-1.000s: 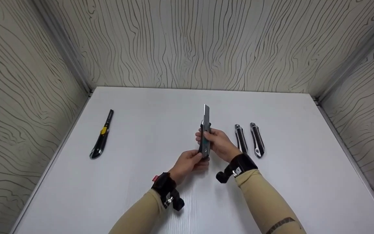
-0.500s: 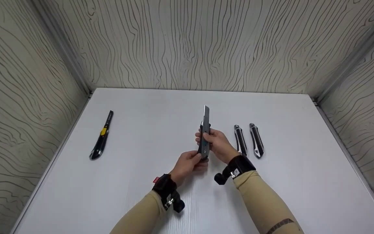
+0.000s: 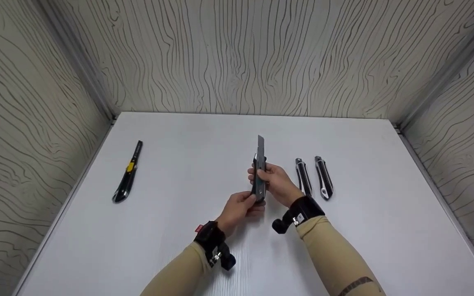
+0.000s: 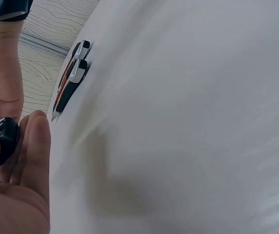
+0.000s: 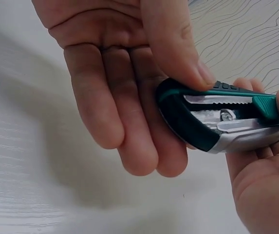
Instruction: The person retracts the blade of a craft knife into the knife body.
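My left hand [image 3: 237, 207] and right hand [image 3: 277, 183] both hold a utility knife [image 3: 259, 185] above the middle of the white table, blade [image 3: 261, 141] pointing away. The left hand pinches the rear end of the handle between thumb and fingers. Further up, the right hand grips the handle, its thumb on the side facing up. In the right wrist view, a green slider [image 5: 265, 107] and a slotted silver body show, with the right thumb beside the slider. The left wrist view shows only the knife's dark butt [image 4: 9, 139]; its blade is out of that view.
Two silver-and-black utility knives [image 3: 304, 176] [image 3: 324, 179] lie side by side on the table [image 3: 196, 164], right of the hands. A black knife with a yellow slider [image 3: 128, 174] lies at the far left. Patterned panels [image 3: 237, 57] enclose the back and sides.
Both hands keep their hold on the knife, which stays nearly in place and has turned very slightly. The head view has shifted a little.
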`<state>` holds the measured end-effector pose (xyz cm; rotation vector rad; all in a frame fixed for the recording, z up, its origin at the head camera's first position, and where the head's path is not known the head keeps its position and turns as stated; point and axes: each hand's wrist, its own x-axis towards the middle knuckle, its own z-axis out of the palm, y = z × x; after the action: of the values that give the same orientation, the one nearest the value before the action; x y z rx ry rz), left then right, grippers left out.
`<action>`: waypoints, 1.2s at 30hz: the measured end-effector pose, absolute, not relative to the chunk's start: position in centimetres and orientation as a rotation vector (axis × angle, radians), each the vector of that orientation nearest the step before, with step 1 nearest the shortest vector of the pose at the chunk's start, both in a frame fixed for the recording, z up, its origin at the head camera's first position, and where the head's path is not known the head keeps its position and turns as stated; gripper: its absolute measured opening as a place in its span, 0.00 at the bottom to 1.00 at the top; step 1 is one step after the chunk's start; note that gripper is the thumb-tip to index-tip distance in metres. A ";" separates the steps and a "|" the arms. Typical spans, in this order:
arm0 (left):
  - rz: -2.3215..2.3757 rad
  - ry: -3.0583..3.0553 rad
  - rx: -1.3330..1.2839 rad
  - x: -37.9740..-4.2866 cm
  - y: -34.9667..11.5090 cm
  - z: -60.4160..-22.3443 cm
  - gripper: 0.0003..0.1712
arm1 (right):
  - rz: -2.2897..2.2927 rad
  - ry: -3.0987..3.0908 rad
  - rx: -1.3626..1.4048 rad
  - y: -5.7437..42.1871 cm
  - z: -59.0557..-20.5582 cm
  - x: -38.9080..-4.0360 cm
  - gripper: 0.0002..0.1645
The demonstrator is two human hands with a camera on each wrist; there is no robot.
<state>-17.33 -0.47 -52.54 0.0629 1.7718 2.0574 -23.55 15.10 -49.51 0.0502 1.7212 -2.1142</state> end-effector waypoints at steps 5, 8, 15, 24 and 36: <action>2.056 1.771 0.056 -17.4 -0.5 -52.5 0.20 | -2.117 1.711 0.052 15.0 -49.4 -23.6 0.24; 2.062 1.766 0.059 -17.4 -0.5 -52.5 0.20 | -2.107 1.712 0.032 15.0 -49.5 -23.6 0.25; 2.078 1.750 0.048 -17.3 -0.4 -52.8 0.19 | -2.097 1.726 -0.011 15.0 -49.7 -23.5 0.25; 2.079 1.760 0.034 -17.3 -0.4 -52.7 0.19 | -2.102 1.720 -0.007 14.9 -49.7 -23.6 0.26; 2.059 1.758 0.051 -17.3 -0.5 -52.4 0.19 | -2.090 1.650 -0.087 15.6 -49.5 -23.6 0.29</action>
<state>-17.27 -0.54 -52.39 0.0506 1.7577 2.0588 -23.65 15.56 -49.55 -0.0872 1.6496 -2.0897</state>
